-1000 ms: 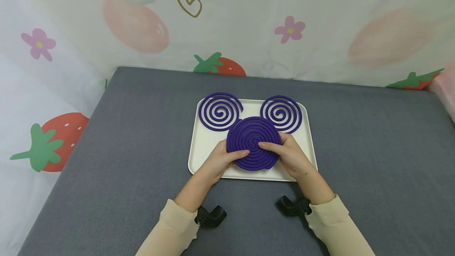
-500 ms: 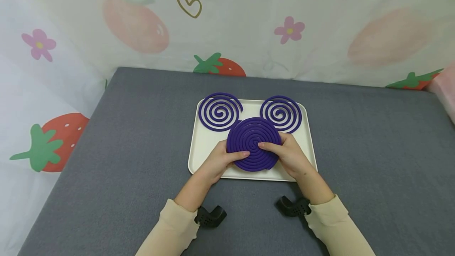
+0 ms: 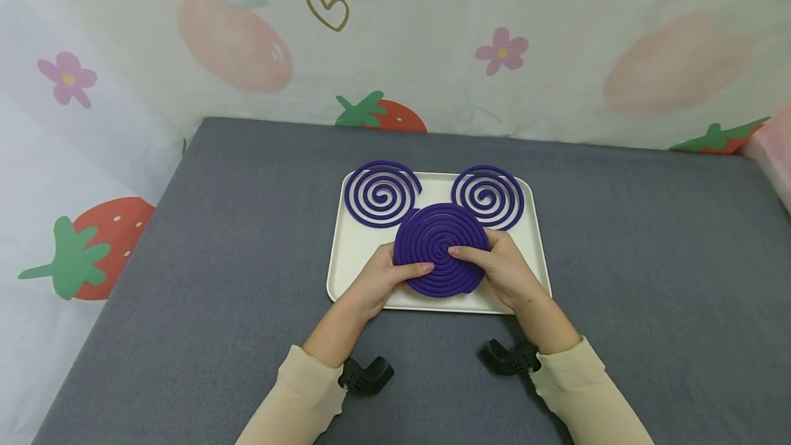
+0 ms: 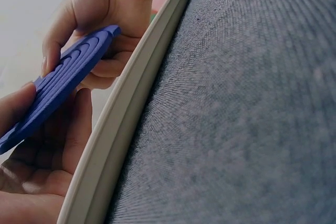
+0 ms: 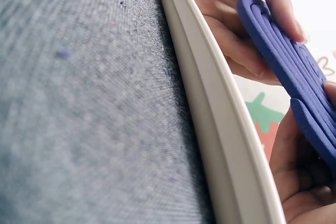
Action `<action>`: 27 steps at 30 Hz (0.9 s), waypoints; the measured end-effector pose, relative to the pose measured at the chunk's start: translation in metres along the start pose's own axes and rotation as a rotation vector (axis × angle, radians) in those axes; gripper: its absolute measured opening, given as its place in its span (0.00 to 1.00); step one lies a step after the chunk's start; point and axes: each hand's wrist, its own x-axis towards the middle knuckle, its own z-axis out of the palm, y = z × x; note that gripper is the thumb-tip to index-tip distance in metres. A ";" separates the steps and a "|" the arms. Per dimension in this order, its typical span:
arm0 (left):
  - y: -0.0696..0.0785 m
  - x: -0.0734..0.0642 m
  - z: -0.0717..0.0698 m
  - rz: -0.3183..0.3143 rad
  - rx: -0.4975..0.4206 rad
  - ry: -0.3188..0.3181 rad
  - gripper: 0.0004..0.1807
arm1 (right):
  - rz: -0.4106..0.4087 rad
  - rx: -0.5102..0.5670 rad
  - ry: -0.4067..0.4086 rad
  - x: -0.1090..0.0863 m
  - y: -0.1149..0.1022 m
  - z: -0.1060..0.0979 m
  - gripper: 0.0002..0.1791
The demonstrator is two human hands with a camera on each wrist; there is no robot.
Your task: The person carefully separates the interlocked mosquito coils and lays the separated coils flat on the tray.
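Both hands hold a tightly wound purple mosquito coil (image 3: 437,231), which looks like two spirals nested into one disc. My left hand (image 3: 374,284) grips its left edge, the thumb lying on the upper face and the fingers underneath. From the other side my right hand (image 3: 510,270) pinches it, thumb tip near the centre. In the left wrist view the disc (image 4: 68,77) is tilted and raised above the tray rim (image 4: 113,129). At its lower right, an outer end (image 5: 297,109) of the spiral stands slightly out in the right wrist view.
Two loose, open-wound purple coils, one left (image 3: 349,206) and one right (image 3: 520,206), lie across the back of the white tray (image 3: 355,270). Grey cloth (image 3: 204,294) covers the table. Small purple crumbs (image 5: 63,54) dot it near the tray. A printed curtain (image 3: 426,26) hangs behind.
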 end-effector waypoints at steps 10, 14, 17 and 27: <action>-0.001 0.001 0.000 -0.009 -0.019 0.001 0.26 | 0.013 0.013 -0.003 -0.001 -0.001 0.000 0.11; -0.001 0.001 -0.001 -0.008 -0.016 0.004 0.27 | 0.008 0.016 -0.003 -0.002 -0.002 0.001 0.11; -0.001 0.001 -0.001 -0.011 -0.015 0.006 0.28 | 0.007 0.017 -0.004 -0.002 -0.002 0.001 0.11; 0.000 0.000 0.000 -0.006 -0.011 -0.013 0.27 | 0.009 0.020 0.000 -0.001 -0.002 0.000 0.11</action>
